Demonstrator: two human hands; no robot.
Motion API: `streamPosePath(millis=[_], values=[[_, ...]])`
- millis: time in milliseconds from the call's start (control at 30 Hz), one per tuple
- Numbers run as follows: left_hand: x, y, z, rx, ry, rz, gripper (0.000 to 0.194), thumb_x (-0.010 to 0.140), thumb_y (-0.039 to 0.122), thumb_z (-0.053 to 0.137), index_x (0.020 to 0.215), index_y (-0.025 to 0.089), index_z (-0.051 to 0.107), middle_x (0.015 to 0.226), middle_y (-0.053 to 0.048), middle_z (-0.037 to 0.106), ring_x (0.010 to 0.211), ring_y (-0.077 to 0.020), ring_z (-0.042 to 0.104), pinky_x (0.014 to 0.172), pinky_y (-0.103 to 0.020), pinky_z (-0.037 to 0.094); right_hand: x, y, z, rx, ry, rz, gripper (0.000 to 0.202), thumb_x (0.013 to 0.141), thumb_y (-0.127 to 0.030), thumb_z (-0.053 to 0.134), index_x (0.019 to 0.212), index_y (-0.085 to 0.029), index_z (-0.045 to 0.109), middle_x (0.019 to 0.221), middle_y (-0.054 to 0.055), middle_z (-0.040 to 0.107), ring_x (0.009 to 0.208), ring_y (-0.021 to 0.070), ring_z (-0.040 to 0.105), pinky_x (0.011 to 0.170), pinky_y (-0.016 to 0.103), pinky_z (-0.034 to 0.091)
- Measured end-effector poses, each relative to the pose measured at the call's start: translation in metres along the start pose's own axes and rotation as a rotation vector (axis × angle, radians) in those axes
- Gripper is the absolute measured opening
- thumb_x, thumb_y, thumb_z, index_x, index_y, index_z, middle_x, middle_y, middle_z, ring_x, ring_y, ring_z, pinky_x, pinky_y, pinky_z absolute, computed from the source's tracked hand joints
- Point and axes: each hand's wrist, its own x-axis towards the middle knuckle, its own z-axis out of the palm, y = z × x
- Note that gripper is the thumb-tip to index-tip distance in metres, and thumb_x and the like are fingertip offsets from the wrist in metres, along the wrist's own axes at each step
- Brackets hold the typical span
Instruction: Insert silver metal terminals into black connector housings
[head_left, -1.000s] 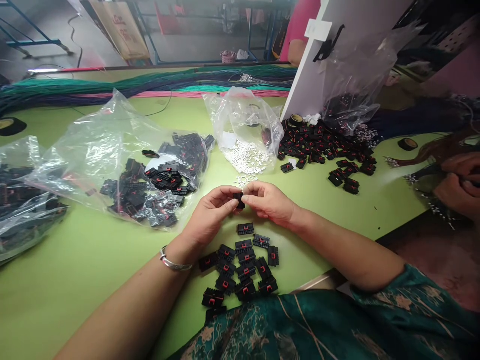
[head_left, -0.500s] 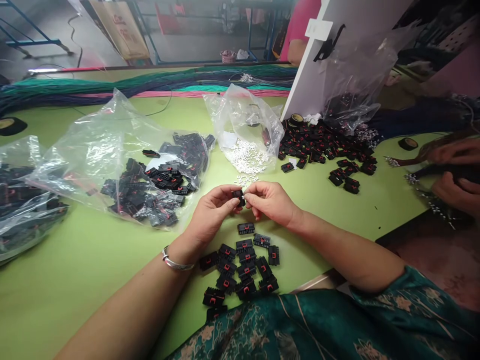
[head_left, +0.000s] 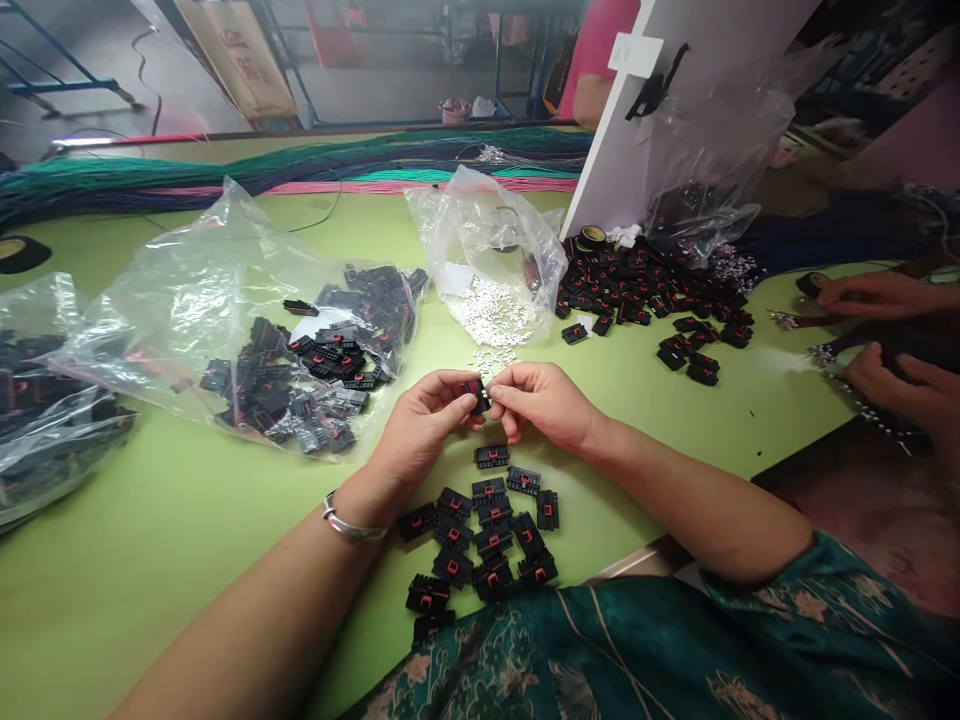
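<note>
A black connector housing (head_left: 478, 394) is gripped between the thumb and fingers of my left hand (head_left: 435, 410), over the green table. The fingertips of my right hand (head_left: 544, 403) are pinched together against the housing's right side. Tiny white spots show on the housing beside those fingertips; whatever they pinch is too small to make out. Just beyond my hands, small white pieces (head_left: 495, 312) spill from a clear plastic bag (head_left: 466, 212). Below my hands, several black housings with red clips (head_left: 493, 514) lie in loose rows near my lap.
To the left lies a clear bag of black housings (head_left: 319, 362). A heap of housings (head_left: 637, 280) sits at the right, by a white upright panel (head_left: 611, 135). Green and pink wires (head_left: 300, 165) run along the far edge. Another person's hands (head_left: 892, 370) hold wires at the right.
My hands stay nearly in place; the housing has turned slightly, with more white showing on it. The other person's hands have shifted left.
</note>
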Motion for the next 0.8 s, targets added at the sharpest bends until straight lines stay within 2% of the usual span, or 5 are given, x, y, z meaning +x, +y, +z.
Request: streamPosePath(millis=[267,400,567,800], values=[[-0.002,0.0,0.002,0.068,0.019,0.013,0.032,0.07,0.031,0.082,0.096,0.018,0.07,0.08,-0.002,0.072,0.061,-0.0129,0.066,0.064,-0.027,0.054,0.0,0.003,0.002,-0.145,0.052,-0.042,0.008,0.08,-0.019,0.06,0.074,-0.016,0.055,0.057,-0.005,0.06,0.041,0.0065,0.055,0.041,0.017,0.045],[-0.003,0.001,0.003,0.128,0.046,0.014,0.03,0.069,0.03,0.083,0.095,0.018,0.071,0.075,-0.001,0.071,0.058,-0.0125,0.064,0.059,-0.026,0.052,0.001,0.009,0.003,-0.271,0.059,-0.062,0.011,0.079,-0.019,0.059,0.07,-0.018,0.053,0.047,-0.006,0.054,0.037,0.0082,0.053,0.038,0.018,0.041],[-0.001,0.0,0.001,0.149,0.064,0.024,0.028,0.07,0.029,0.082,0.094,0.017,0.074,0.072,-0.002,0.07,0.057,-0.0116,0.061,0.057,-0.025,0.05,0.001,0.012,0.005,-0.421,0.08,-0.158,0.014,0.08,-0.018,0.058,0.067,-0.02,0.052,0.044,-0.007,0.05,0.037,0.0091,0.053,0.039,0.019,0.04],[0.001,-0.003,-0.003,-0.036,-0.041,-0.003,0.028,0.073,0.028,0.08,0.099,0.021,0.072,0.082,-0.002,0.071,0.068,-0.012,0.065,0.068,-0.026,0.054,-0.001,0.0,0.004,-0.074,0.038,-0.041,0.011,0.084,-0.024,0.058,0.076,-0.016,0.056,0.059,-0.004,0.062,0.04,0.0063,0.055,0.04,0.018,0.047]])
